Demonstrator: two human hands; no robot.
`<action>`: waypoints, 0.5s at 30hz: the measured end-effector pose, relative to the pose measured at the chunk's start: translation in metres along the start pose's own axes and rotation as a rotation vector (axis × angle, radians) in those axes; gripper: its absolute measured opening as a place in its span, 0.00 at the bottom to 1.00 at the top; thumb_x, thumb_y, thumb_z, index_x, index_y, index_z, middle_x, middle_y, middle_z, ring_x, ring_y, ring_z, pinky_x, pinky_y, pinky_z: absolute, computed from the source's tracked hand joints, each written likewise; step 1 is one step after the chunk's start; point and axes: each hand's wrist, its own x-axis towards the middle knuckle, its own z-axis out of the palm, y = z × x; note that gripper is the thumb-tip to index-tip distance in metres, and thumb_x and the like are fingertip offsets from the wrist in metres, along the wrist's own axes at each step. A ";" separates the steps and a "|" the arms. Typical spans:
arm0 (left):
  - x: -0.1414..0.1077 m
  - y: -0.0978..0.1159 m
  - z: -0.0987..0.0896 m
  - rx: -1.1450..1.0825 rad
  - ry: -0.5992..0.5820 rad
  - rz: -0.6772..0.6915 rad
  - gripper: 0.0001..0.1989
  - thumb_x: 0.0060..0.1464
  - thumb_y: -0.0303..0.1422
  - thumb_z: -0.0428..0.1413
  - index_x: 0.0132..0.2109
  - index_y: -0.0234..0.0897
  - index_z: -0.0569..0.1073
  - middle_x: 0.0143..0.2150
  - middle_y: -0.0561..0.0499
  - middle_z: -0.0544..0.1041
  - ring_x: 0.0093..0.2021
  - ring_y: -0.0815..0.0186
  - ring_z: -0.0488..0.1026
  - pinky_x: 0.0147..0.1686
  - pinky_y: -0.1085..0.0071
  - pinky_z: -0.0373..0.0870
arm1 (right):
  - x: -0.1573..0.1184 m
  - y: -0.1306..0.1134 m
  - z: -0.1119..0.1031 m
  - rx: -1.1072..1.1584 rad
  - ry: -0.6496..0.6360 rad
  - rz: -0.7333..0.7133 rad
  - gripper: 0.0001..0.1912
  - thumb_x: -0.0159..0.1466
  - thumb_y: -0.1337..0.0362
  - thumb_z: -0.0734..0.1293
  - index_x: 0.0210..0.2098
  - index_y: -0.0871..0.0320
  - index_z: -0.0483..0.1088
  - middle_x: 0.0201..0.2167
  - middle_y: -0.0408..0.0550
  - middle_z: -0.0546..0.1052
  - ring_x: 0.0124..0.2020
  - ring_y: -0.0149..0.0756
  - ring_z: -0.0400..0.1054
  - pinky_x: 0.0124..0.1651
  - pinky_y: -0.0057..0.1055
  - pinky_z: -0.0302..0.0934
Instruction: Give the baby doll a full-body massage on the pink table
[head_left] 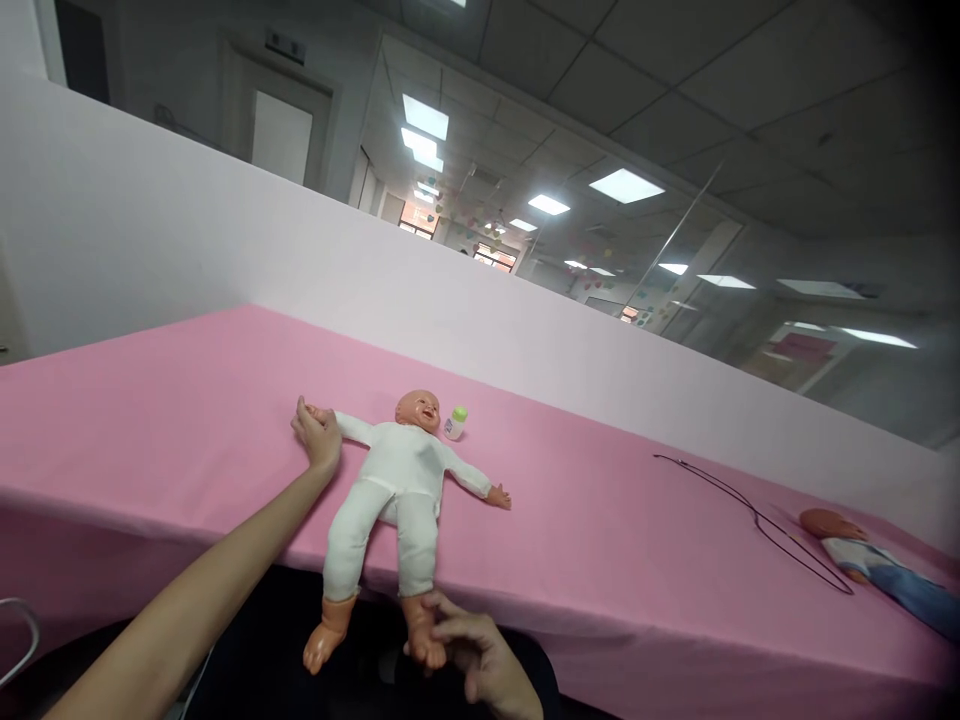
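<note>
A baby doll in a white suit lies on its back on the pink-covered table, arms spread and head toward the wall. Its bare feet hang past the front edge. My left hand is closed around the doll's hand on the left side. At the front, my right hand curls around the doll's foot on the right, fingers at the ankle; part of the grip is hidden behind the foot. Beside the doll's head stands a small bottle with a green cap.
A thin black cord lies looped on the pink cloth to the right. Farther right lies a second doll in white and blue clothes. A low white wall with glass above it borders the table's back.
</note>
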 end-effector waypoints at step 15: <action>-0.013 0.010 -0.008 0.498 -0.048 0.435 0.20 0.65 0.24 0.48 0.58 0.38 0.76 0.70 0.37 0.61 0.73 0.45 0.52 0.69 0.44 0.53 | 0.005 0.043 -0.009 0.008 -0.298 0.260 0.35 0.52 0.45 0.81 0.55 0.51 0.79 0.69 0.59 0.66 0.70 0.64 0.58 0.67 0.57 0.56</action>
